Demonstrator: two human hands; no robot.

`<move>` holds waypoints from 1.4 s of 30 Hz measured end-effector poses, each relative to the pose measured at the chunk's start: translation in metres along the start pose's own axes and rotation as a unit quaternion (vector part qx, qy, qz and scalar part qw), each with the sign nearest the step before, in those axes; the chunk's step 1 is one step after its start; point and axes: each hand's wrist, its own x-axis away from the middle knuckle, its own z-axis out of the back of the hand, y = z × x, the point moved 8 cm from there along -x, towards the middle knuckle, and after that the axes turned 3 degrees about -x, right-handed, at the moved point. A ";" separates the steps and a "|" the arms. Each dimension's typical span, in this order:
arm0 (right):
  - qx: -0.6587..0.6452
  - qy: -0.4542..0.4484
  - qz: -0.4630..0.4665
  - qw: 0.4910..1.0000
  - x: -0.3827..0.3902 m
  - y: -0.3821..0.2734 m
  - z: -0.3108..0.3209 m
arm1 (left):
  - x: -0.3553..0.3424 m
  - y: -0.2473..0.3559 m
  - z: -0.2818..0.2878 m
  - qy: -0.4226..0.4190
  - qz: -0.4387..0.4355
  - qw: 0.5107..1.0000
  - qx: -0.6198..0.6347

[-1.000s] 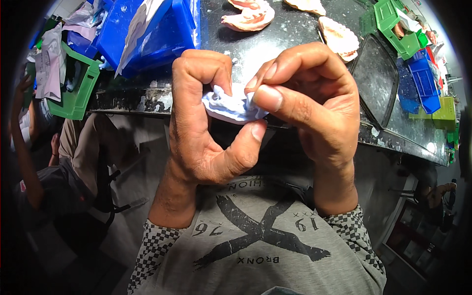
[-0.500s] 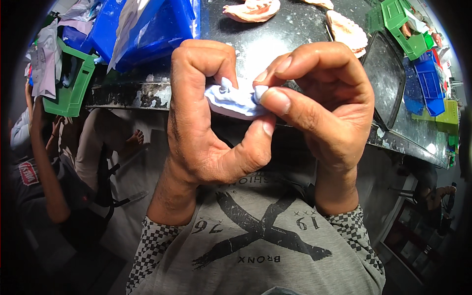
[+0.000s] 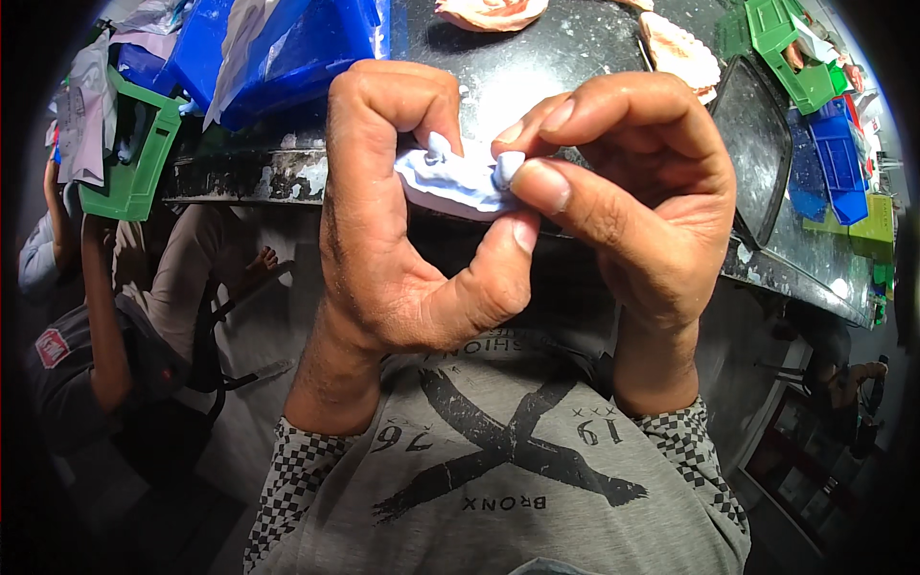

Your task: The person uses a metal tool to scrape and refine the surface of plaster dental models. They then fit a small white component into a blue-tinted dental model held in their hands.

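A pale blue-white dental model [image 3: 452, 189] is held above the near edge of the black table, in front of my chest. My left hand [image 3: 402, 268] is closed around it, with the thumb at its near right side and the curled fingers behind it. A small tooth-shaped stub rises near the model's left end. At its right end, the thumb and fingertips of my right hand [image 3: 652, 192] close on a small pale tooth-like piece [image 3: 508, 170]. Whether this piece is joined to the model or separate, I cannot tell.
Pinkish dental casts [image 3: 678, 57] lie on the worn black table [image 3: 575, 38]. A blue bin [image 3: 297, 57] with papers stands at the left, beside a green bin [image 3: 139, 172]. More green and blue bins [image 3: 839, 163] and a dark flat tray [image 3: 757, 153] are right. Another person [image 3: 105, 345] sits at far left.
Both hands and the dental model have shifted slightly upward in the view. The grip looks the same. The person at the far left has moved a little.
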 end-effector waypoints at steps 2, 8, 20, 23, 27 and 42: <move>-0.008 0.003 -0.004 1.000 0.000 0.001 0.001 | 0.000 0.001 0.000 -0.002 -0.012 1.000 -0.004; -0.023 0.003 -0.027 0.999 0.000 0.003 0.001 | 0.000 -0.001 -0.002 -0.007 0.004 0.999 0.032; -0.014 0.024 -0.028 0.999 0.000 0.003 0.002 | -0.002 -0.003 -0.002 -0.023 0.060 0.995 0.072; -0.007 0.032 -0.019 0.999 0.002 0.002 0.002 | -0.002 -0.002 -0.003 -0.020 0.046 0.998 0.041; 0.005 0.031 -0.009 0.999 0.003 0.000 0.001 | -0.002 0.000 -0.002 -0.016 0.025 0.999 0.017; 0.082 -0.044 0.058 0.994 0.013 -0.030 0.001 | -0.007 0.054 -0.003 -0.091 -0.151 0.969 -0.173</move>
